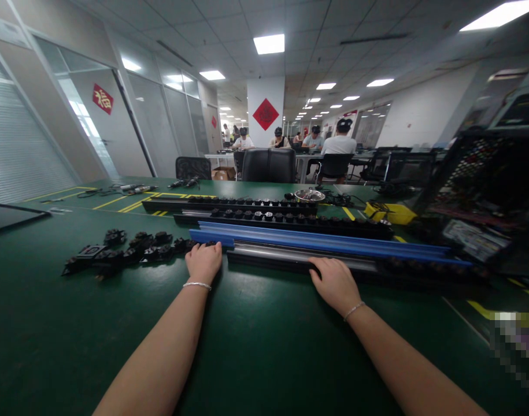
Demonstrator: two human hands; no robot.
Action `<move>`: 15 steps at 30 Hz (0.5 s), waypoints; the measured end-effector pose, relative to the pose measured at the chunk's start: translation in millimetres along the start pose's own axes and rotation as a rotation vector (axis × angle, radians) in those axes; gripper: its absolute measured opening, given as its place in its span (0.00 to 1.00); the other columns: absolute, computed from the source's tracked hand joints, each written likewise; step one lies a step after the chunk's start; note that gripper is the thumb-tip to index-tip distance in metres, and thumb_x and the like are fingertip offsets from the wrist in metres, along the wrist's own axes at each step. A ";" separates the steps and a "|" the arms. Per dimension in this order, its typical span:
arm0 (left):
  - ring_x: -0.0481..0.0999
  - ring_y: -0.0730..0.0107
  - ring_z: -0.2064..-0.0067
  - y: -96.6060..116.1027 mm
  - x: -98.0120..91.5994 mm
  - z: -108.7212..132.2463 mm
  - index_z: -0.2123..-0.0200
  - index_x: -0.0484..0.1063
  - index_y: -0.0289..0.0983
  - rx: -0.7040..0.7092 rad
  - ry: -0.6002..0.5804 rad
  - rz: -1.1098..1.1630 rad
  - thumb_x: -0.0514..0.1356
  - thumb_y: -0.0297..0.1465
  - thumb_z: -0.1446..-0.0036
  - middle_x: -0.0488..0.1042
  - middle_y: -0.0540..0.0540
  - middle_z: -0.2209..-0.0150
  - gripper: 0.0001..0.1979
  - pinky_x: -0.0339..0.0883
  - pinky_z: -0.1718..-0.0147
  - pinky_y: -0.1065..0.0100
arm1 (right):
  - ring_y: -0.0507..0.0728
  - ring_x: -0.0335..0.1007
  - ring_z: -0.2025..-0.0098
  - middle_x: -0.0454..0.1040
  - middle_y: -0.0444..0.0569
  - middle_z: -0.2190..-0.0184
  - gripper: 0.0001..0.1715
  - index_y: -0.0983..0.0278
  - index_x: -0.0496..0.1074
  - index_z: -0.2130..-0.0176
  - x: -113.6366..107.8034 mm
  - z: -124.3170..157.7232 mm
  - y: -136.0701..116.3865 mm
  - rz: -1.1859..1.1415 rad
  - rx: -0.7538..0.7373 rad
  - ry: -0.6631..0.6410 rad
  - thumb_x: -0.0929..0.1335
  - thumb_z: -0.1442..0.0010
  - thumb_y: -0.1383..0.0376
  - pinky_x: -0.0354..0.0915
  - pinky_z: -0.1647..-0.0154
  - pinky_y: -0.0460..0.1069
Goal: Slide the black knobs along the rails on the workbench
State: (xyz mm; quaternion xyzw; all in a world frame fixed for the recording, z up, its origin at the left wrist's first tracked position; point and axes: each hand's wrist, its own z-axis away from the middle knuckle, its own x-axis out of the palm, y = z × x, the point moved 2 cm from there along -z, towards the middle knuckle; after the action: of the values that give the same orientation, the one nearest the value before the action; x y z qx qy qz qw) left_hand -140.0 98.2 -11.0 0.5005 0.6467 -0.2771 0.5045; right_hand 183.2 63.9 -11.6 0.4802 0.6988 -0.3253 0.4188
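Note:
My left hand (204, 263) is closed at the left end of the blue rail (333, 242), beside a cluster of small black parts (138, 248). What its curled fingers hold is hidden; a bit of black shows at the fingertips. Resting on the front edge of a black rail with a silver channel (268, 252), my right hand (336, 282) has its fingers bent over that rail, thumb towards me. Behind the blue rail lie two more black rails (290, 218), filled with rows of small black parts.
A round metal dish (310, 196) and a yellow tray (389, 212) are at the back of the green table (255, 346). Cables and tools lie back left, a dark frame (13, 218) far left. A dark rack stands right. People sit at distant desks.

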 end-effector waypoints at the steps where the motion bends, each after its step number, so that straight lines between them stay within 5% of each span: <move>1: 0.65 0.51 0.46 -1.6 2.3 -0.1 0.65 0.79 0.39 -0.012 0.017 0.004 0.42 0.41 0.39 0.76 0.41 0.56 0.26 0.58 0.52 0.52 | 0.57 0.68 0.56 0.75 0.49 0.59 0.17 0.63 0.72 0.55 -0.4 0.1 0.6 -0.009 0.007 0.003 0.60 0.41 0.64 0.57 0.50 0.53; 10: 0.56 0.51 0.39 -11.2 6.4 -0.9 0.57 0.76 0.45 -0.058 0.048 0.018 0.44 0.41 0.39 0.67 0.39 0.45 0.22 0.53 0.48 0.47 | 0.58 0.66 0.54 0.75 0.50 0.58 0.17 0.64 0.73 0.60 -14.5 -0.5 22.8 -0.029 0.158 0.157 0.60 0.42 0.62 0.57 0.50 0.53; 15: 0.53 0.44 0.38 -12.8 5.2 -0.6 0.58 0.77 0.43 -0.077 0.096 0.051 0.47 0.43 0.41 0.62 0.38 0.41 0.21 0.55 0.49 0.45 | 0.63 0.57 0.45 0.67 0.56 0.49 0.22 0.66 0.69 0.53 -19.0 4.6 55.7 0.145 0.403 0.299 0.60 0.45 0.61 0.53 0.45 0.59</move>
State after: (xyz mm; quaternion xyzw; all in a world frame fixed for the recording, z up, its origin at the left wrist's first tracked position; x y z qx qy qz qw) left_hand -152.1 96.2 -17.5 0.5097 0.6675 -0.2147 0.4985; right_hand 240.5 70.6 0.5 0.6454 0.6377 -0.3527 0.2288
